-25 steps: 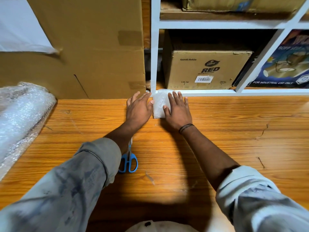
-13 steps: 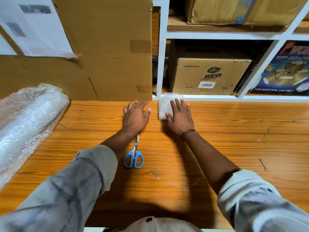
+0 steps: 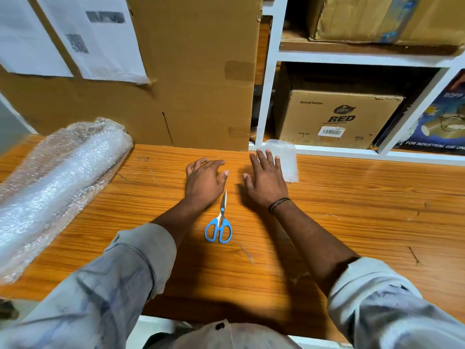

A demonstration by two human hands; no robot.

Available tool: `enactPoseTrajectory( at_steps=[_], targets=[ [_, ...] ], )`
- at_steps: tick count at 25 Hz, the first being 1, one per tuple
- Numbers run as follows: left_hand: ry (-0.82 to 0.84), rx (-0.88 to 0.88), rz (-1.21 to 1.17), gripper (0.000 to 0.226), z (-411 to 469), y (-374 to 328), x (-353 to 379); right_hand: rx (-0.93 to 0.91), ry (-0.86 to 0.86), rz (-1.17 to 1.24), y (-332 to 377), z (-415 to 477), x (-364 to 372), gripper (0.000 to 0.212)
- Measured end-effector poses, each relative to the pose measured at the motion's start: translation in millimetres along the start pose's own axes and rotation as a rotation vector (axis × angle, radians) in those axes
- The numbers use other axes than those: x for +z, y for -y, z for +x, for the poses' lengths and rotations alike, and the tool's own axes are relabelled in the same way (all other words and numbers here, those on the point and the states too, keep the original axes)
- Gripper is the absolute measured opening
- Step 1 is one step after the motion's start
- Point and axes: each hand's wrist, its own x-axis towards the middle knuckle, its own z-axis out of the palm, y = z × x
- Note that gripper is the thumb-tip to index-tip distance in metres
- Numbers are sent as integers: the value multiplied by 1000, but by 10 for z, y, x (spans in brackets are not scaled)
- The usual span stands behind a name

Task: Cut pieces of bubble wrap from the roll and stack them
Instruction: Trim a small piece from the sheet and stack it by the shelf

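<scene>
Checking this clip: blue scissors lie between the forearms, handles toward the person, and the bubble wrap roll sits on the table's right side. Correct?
No. The head view shows the roll on the table's left side, not the right. The rest, about the scissors, holds.

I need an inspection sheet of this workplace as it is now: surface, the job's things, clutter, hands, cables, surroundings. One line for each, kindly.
Surface: wooden table, scratched and with small cracks.
Job's things: bubble wrap roll lying at the left; small stack of cut pieces at the far edge, by the shelf; blue-handled scissors closed, flat between the forearms.
Clutter: nothing seen.
Hands: left hand open, holds nothing, near the scissors' tip; right hand open, fingertips in front of the stack's left side, contact not clear.
Cables: nothing seen.
Surroundings: large cardboard box with papers stuck on it; white shelf holding a box marked RED.
</scene>
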Motion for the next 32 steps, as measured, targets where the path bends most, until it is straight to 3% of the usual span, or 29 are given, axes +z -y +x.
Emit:
enactPoseTrajectory(
  at_steps=[9, 18, 24, 26, 29, 32],
  targets=[
    [-10, 58, 23, 41, -271, 595, -225, -21, -3, 18, 734, -211, 233, 65],
    [-26, 24, 48, 37, -901, 1813, -722, -67, 33, 99, 2144, -422, 771, 66],
    [-255, -136, 240, 44, -1081, 2860, -1431, -139, 68, 185, 3271, -408, 1108, 64],
    [-191, -277, 353, 59, -1109, 3229, -1650, -162, 100, 224, 3590, -411, 1188, 64],
    [91, -501, 453, 88, -1165, 3600, -1760, -203, 146, 230, 3895, -446, 1299, 64],
    [149, -503, 469, 100, -1226, 3678, -1681, -231, 178, 203, 3966, -487, 1340, 63]
  ],
)
